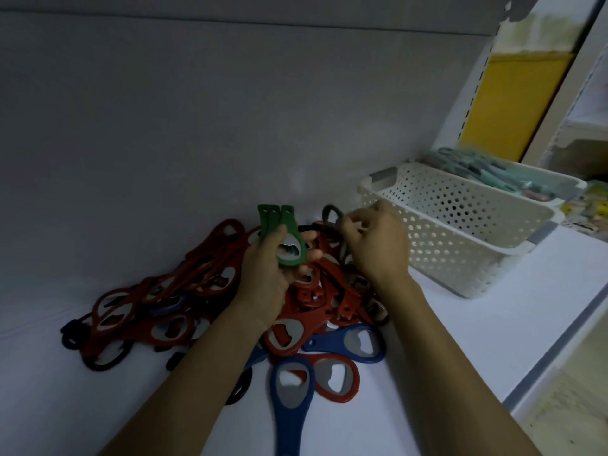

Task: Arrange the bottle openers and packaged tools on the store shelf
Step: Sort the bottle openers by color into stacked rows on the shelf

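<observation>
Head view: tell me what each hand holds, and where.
Left hand grips stacked green bottle openers round their heads. Right hand pinches another green opener; its grip point is hidden.

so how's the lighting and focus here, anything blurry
Head view: dim overall, the pile of red plastic bottle openers deep in shadow at left; brighter by the white perforated plastic basket; teal packaged tools behind it look soft; the green plastic bottle openers in the left hand are fairly sharp.

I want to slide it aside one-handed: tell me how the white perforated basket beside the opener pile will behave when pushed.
The white basket probably slides easily on the smooth shelf. Its visible inside looks empty, so likely light. Wide and low, it seems unlikely to tip.
</observation>
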The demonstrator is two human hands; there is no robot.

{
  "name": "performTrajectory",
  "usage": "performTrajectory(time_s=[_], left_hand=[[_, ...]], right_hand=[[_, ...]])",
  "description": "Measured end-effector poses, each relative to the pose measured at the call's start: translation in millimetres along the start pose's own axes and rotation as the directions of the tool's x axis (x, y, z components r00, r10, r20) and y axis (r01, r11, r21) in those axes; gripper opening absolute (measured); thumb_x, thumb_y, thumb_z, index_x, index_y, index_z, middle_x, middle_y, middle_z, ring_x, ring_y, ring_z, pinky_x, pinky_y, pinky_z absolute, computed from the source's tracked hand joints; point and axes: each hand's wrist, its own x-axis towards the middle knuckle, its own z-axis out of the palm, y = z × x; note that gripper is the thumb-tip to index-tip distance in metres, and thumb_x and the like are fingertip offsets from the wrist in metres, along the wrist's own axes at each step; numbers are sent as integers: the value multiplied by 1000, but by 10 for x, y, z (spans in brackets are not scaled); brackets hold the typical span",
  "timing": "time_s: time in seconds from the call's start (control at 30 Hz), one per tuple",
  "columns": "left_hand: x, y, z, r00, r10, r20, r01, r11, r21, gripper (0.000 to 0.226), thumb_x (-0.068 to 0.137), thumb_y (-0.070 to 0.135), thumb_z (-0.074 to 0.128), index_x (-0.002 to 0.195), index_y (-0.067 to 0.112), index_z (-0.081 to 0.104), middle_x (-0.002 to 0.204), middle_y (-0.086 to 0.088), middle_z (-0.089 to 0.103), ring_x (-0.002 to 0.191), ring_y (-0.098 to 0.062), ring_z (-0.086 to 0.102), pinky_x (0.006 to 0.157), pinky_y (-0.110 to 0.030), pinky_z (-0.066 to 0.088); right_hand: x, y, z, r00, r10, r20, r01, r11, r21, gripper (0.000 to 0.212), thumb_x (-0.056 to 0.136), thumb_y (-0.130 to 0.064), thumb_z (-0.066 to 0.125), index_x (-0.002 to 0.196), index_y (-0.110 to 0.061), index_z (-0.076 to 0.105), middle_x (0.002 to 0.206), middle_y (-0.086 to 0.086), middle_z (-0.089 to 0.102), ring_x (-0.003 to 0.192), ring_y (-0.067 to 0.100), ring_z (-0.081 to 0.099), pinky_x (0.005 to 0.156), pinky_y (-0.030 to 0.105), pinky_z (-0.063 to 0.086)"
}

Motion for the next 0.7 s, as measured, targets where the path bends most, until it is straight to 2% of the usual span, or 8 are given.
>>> performTrajectory(time_s=[0.13,0.23,0.37,0.47,0.53,0.6,0.67,0.7], left_hand=[[-1,21,-14,999,-23,-25,22,999,-45,28,98,29,43,109,8,59,82,-5,73,53,-11,64,40,-14,42],[-8,24,-4,999,-34,-16,34,999,-35,35,99,39,39,106,13,61,79,-4,73,54,-11,65,42,-15,44],[-27,43,3,999,-24,25,25,999,-31,44,93,50,41,106,14,63,85,-2,71,65,-11,66,47,-18,49],[-37,20,3,1000,-9,7,9,1000,30,21,93,26,53,104,11,62,87,-5,68,64,-10,67,51,-20,51],[-41,17,12,1000,-11,7,11,1000,17,11,95,13,51,99,11,60,84,-6,70,59,-11,65,48,-19,49],[-41,31,12,1000,-3,10,3,1000,-24,9,93,12,51,97,11,60,83,-6,71,55,-11,62,46,-18,47],[-49,36,8,999,21,24,-21,1000,-4,10,92,16,54,97,12,61,83,-4,72,57,-10,63,46,-17,48],[-56,32,8,999,36,34,-37,999,31,11,91,17,55,97,12,62,84,-4,73,59,-10,65,46,-17,48]], right_hand=[[2,-190,-52,999,-48,-8,47,913,405,19,94,-21,54,97,-14,72,75,3,68,67,21,62,59,36,49],[-48,-291,-47,989,-64,134,-36,775,631,17,90,-6,57,98,-9,71,83,5,72,74,17,68,67,32,55],[-100,-286,28,895,-172,411,-149,754,640,33,86,8,52,101,-12,73,102,3,72,89,17,70,84,36,57],[-76,-278,34,890,-181,419,-125,786,605,41,86,10,48,91,-21,74,103,5,66,92,16,66,85,30,55],[-36,-210,3,940,-42,340,-144,851,505,36,86,6,46,88,-17,74,95,2,67,86,14,65,79,29,54],[3,-38,-19,967,83,240,-125,978,166,25,87,-5,47,90,-12,71,90,4,69,83,20,65,71,32,51],[7,135,-29,942,205,266,-153,967,-206,19,90,-19,50,90,-8,65,90,11,67,84,29,63,65,30,43],[0,178,-19,915,272,299,-176,934,-310,23,91,-27,53,90,-6,64,92,13,65,87,32,63,65,29,41]])
